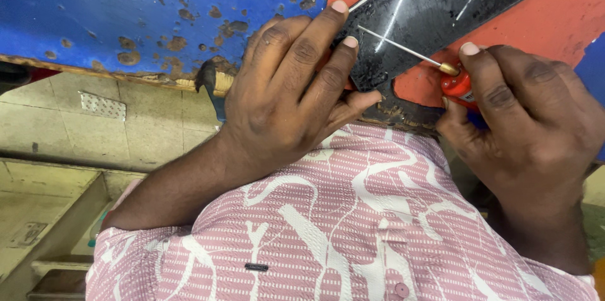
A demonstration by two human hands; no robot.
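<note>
From my head view, my left hand (283, 96) sits in the middle of the frame, fingers spread and pressed flat on the near corner of the black phone (435, 8), pinning it to the red mat (554, 17) in the upper right. My right hand (523, 131), at the right edge, is closed around the red handle of a thin screwdriver (457, 84); its metal shaft runs up and left across the glass, the tip resting on the phone's surface close to my left fingertips. The phone lies tilted, its far end running off the top of the frame, and the glass shows long scratches or cracks. As I judge it, the work is at an early stage: the phone still looks whole and closed, with no loose parts or screws beside it. The chipped blue table (126, 11) fills the upper left, and my pink patterned shirt (353, 225) fills the bottom
</note>
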